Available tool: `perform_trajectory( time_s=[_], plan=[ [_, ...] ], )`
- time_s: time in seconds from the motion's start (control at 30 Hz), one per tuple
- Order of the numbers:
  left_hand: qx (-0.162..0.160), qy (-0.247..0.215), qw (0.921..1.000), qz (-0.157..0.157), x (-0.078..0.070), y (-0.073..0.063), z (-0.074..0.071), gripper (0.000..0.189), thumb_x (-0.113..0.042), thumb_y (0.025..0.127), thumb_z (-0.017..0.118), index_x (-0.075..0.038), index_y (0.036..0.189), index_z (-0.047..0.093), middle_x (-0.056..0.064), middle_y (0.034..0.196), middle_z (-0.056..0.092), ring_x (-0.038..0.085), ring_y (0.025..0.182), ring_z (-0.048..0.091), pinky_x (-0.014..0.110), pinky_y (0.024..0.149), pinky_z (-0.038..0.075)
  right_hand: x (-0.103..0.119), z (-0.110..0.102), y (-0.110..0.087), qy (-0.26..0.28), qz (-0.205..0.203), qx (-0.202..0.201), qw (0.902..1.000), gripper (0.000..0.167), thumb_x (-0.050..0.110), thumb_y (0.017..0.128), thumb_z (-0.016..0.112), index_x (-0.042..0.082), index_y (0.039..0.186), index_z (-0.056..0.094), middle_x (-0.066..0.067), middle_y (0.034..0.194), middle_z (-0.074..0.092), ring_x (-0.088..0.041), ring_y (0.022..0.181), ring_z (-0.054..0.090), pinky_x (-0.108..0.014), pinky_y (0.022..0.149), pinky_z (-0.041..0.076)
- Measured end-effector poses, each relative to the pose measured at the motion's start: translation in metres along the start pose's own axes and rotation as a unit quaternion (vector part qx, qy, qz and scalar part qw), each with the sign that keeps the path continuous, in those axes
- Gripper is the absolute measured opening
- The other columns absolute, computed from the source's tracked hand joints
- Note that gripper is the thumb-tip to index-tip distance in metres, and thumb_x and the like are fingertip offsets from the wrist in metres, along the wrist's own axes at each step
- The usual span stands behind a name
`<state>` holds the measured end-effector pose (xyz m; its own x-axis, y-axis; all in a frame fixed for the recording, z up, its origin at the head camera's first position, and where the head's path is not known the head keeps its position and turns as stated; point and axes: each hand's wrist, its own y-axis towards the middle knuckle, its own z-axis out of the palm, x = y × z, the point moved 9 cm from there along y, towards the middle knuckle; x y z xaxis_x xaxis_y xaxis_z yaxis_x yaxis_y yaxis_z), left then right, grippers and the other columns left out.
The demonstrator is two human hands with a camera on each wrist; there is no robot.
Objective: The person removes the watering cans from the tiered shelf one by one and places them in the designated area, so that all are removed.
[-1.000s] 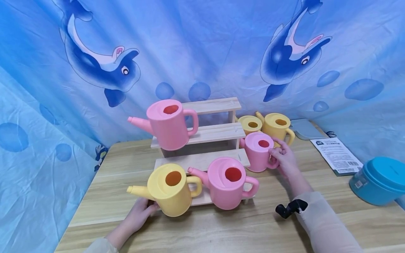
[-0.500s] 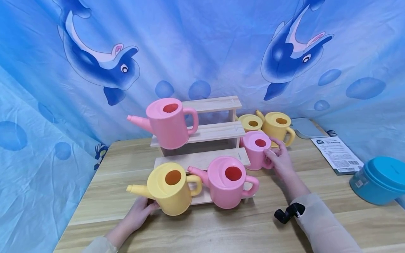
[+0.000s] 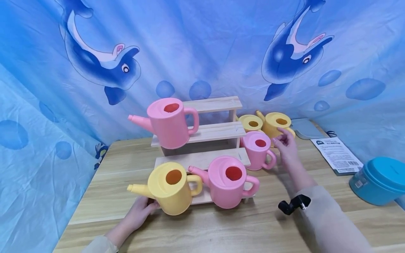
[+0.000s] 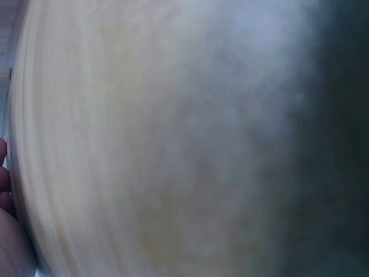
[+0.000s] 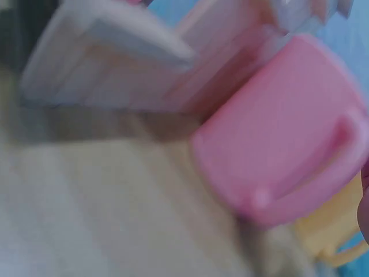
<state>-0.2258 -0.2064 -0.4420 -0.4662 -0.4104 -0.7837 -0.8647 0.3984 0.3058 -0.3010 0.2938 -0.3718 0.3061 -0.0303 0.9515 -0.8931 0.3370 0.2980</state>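
My left hand (image 3: pixel 139 212) is at the lower left end of the stepped wooden shelf (image 3: pixel 202 160), its fingertips hidden behind the front yellow watering can (image 3: pixel 171 195). In the left wrist view, only a few rounded fingers show at the left edge. My right hand (image 3: pixel 287 149) holds nothing, fingers bent loosely beside the handle of the back right yellow watering can (image 3: pixel 273 123). Just left of that hand, a pink watering can (image 3: pixel 256 154) stands upright on the table against the shelf's right side; its handle shows in the right wrist view too.
Another pink watering can (image 3: pixel 226 191) stands on the lowest step, and a pink one (image 3: pixel 171 130) higher up at the left. A second yellow can (image 3: pixel 250 121) is behind the right-hand pink one. Further right are a printed sheet (image 3: pixel 336 154) and a blue lidded tub (image 3: pixel 379 181).
My right hand pushed the pink watering can slightly left toward the shelf, then let go of its handle and moved up and back toward the yellow can. My left hand stayed put.
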Motion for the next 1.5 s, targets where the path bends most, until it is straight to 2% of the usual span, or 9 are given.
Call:
perform_trajectory(
  time_s=[0.2, 0.33, 0.53, 0.6, 0.77, 0.93, 1.1, 1.33, 1.5],
  plan=[
    [-0.003, 0.003, 1.0000, -0.005, -0.001, 0.000, -0.002, 0.023, -0.005, 0.082, 0.060, -0.008, 0.104, 0.056, 0.000, 0.087, 0.056, 0.005, 0.076, 0.051, 0.026, 0.064, 0.045, 0.049, 0.021, 0.020, -0.047, -0.044, 0.035, 0.9973, 0.043, 0.008, 0.089, 0.059, 0.006, 0.130, 0.046, -0.001, 0.093, 0.048, -0.012, 0.082, 0.048, -0.014, 0.070, 0.045],
    [-0.006, 0.004, 1.0000, -0.003, -0.003, 0.000, -0.002, 0.022, -0.005, 0.083, 0.060, -0.008, 0.104, 0.056, -0.001, 0.086, 0.056, 0.005, 0.075, 0.051, 0.026, 0.064, 0.045, 0.078, 0.048, 0.025, -0.083, -0.045, 0.080, 0.9923, 0.050, 0.015, 0.090, 0.062, 0.009, 0.136, 0.043, -0.005, 0.099, 0.052, -0.016, 0.088, 0.052, -0.017, 0.075, 0.046],
    [-0.010, 0.012, 0.9998, 0.008, -0.004, 0.000, -0.002, 0.022, -0.009, 0.083, 0.061, -0.008, 0.105, 0.056, 0.003, 0.088, 0.058, 0.005, 0.078, 0.052, 0.025, 0.066, 0.046, 0.103, 0.098, 0.023, -0.165, -0.022, 0.190, 0.9674, 0.060, 0.030, 0.091, 0.060, 0.023, 0.145, 0.033, -0.008, 0.122, 0.053, -0.019, 0.106, 0.052, -0.035, 0.089, 0.046],
    [-0.012, 0.016, 0.9998, 0.007, -0.004, 0.000, -0.002, 0.022, -0.008, 0.083, 0.061, -0.009, 0.104, 0.056, 0.002, 0.088, 0.057, 0.005, 0.078, 0.052, 0.025, 0.066, 0.045, 0.109, 0.113, 0.022, -0.164, -0.019, 0.213, 0.9631, 0.060, 0.029, 0.091, 0.060, 0.023, 0.145, 0.033, -0.009, 0.123, 0.053, -0.022, 0.107, 0.053, -0.039, 0.090, 0.045],
    [-0.012, 0.015, 0.9998, 0.002, -0.003, 0.000, -0.002, 0.021, -0.006, 0.082, 0.061, -0.010, 0.102, 0.056, 0.001, 0.087, 0.056, 0.005, 0.078, 0.051, 0.025, 0.066, 0.045, 0.127, 0.150, 0.022, -0.139, -0.021, 0.248, 0.9584, 0.059, 0.022, 0.090, 0.062, 0.019, 0.143, 0.036, -0.010, 0.120, 0.055, -0.025, 0.106, 0.054, -0.038, 0.091, 0.044],
    [-0.011, 0.011, 0.9999, 0.003, -0.004, 0.000, -0.002, 0.021, -0.005, 0.081, 0.060, -0.011, 0.101, 0.055, 0.001, 0.088, 0.056, 0.005, 0.077, 0.052, 0.026, 0.065, 0.046, 0.144, 0.187, 0.021, -0.138, -0.028, 0.292, 0.9460, 0.060, 0.023, 0.089, 0.064, 0.017, 0.142, 0.037, -0.010, 0.119, 0.056, -0.022, 0.108, 0.053, -0.037, 0.092, 0.043],
    [-0.011, 0.019, 0.9998, 0.000, -0.003, 0.000, -0.002, 0.019, -0.005, 0.082, 0.060, -0.011, 0.100, 0.055, -0.003, 0.086, 0.054, 0.005, 0.075, 0.051, 0.025, 0.064, 0.045, 0.156, 0.218, 0.016, -0.164, -0.034, 0.335, 0.9273, 0.064, 0.029, 0.087, 0.065, 0.018, 0.143, 0.035, -0.006, 0.120, 0.055, -0.019, 0.110, 0.051, -0.037, 0.091, 0.044],
    [-0.011, 0.020, 0.9997, 0.005, -0.004, 0.001, -0.003, 0.017, -0.004, 0.082, 0.060, -0.011, 0.096, 0.055, -0.007, 0.079, 0.051, 0.005, 0.069, 0.049, 0.025, 0.059, 0.044, 0.154, 0.258, 0.008, -0.209, -0.025, 0.382, 0.9000, 0.074, 0.044, 0.083, 0.067, 0.022, 0.144, 0.032, -0.006, 0.127, 0.048, -0.020, 0.115, 0.048, -0.038, 0.090, 0.044],
    [-0.011, 0.017, 0.9998, 0.004, -0.004, 0.001, -0.002, 0.020, -0.003, 0.083, 0.060, -0.010, 0.100, 0.055, -0.007, 0.083, 0.052, 0.005, 0.072, 0.050, 0.025, 0.060, 0.044, 0.153, 0.276, 0.003, -0.199, -0.023, 0.401, 0.8938, 0.073, 0.039, 0.084, 0.067, 0.018, 0.145, 0.031, -0.008, 0.129, 0.045, -0.022, 0.116, 0.046, -0.037, 0.090, 0.044]
  ],
)
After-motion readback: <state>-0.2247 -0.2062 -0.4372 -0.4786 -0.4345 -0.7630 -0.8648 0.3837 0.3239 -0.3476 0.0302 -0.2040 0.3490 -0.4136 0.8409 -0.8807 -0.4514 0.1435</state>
